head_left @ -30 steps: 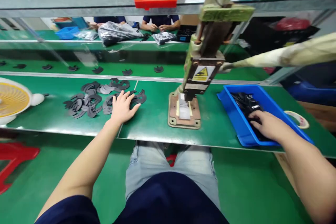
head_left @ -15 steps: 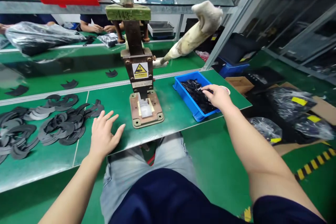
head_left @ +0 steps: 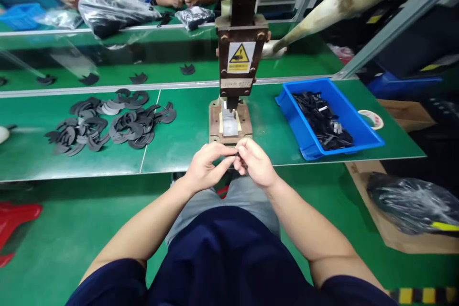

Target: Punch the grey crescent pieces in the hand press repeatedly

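Note:
My left hand (head_left: 206, 165) and my right hand (head_left: 256, 164) meet in front of the hand press (head_left: 225, 69), near the table's front edge. Between their fingertips is a small black piece (head_left: 235, 154), mostly hidden by the fingers. Both hands are closed in a pinch on it. Just beyond them lies the press's base plate (head_left: 214, 122), with a pale metal block (head_left: 230, 127) under the ram. A blue bin (head_left: 304, 139) to the right holds many small black pieces (head_left: 322, 119).
Dark grey curved pieces (head_left: 134, 126) lie in a heap on the green table (head_left: 179, 153) to the left. More sit along the strip behind. A roll of tape (head_left: 373, 118) is beside the bin. The wrapped press lever (head_left: 322, 16) reaches up right. Two people sit opposite.
My right hand has left the blue bin and come to the middle with a small black piece. My left hand has moved right to meet it. The view has shifted.

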Demonstrator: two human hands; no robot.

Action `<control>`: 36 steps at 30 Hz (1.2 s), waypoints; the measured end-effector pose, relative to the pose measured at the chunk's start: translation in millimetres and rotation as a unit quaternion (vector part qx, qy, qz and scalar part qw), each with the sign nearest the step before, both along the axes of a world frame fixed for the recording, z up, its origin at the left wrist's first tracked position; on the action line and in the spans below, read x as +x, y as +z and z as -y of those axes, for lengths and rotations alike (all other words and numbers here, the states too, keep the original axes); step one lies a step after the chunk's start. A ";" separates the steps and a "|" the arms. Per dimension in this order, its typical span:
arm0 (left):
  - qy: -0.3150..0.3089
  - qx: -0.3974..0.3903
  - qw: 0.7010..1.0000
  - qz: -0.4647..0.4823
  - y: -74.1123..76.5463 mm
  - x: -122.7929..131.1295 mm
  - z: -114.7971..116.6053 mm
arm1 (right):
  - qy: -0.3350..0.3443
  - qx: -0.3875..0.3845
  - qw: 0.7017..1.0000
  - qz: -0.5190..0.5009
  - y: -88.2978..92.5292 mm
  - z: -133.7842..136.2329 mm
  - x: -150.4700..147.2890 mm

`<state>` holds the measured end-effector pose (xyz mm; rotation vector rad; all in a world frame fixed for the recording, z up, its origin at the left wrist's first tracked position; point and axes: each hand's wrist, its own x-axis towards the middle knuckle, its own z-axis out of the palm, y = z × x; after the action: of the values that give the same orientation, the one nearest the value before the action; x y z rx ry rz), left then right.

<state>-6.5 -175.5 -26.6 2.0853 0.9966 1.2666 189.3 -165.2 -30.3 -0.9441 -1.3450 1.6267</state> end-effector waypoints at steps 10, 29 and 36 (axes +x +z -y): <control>0.108 -0.082 0.989 0.052 -23.6 -19.7 18.7 | -0.014 -0.010 1.000 -0.007 -21.5 5.1 -6.9; -0.085 -0.393 0.895 0.195 -22.9 -16.5 11.0 | 0.055 0.171 0.974 0.141 -6.2 -2.0 1.9; -0.055 -0.267 0.947 0.169 -17.3 -14.0 -28.6 | -0.063 0.334 0.926 0.168 44.0 -32.2 31.2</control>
<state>-20.5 -146.9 -43.9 1.4341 0.9217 1.0960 220.5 -133.0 13.8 -0.8731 -1.8600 0.8174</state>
